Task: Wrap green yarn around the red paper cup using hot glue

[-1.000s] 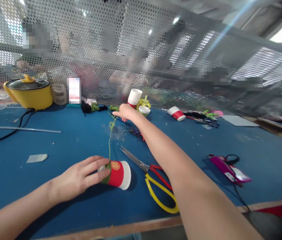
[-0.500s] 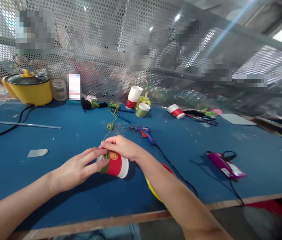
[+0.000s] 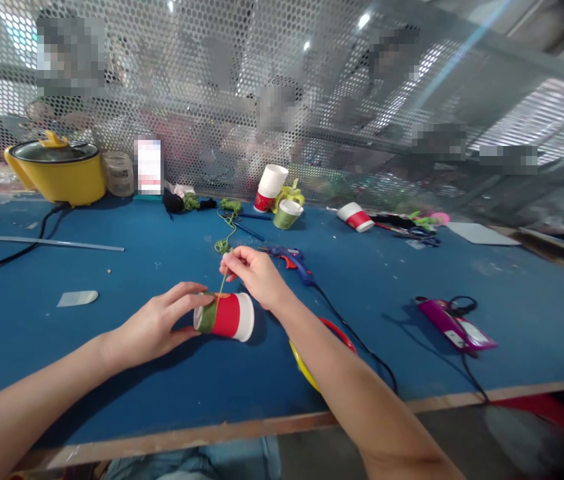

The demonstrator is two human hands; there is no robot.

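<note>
One blue table [image 3: 132, 400] underneath; curls the left hand [image 3: 159, 319] around the green-banded end and pinches the right hand [image 3: 235, 261] narrow just above. Holds the red-and-white paper cup [image 3: 227, 317] sideways on the table's near half, presumably braced against rolling. Holds green yarn [image 3: 223, 280] straight from cup to right fingertips, seemingly to leave no slack.

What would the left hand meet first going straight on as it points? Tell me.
The red and white cup lying on its side: the left hand seems to be holding it at the green yarn wrap.
</note>
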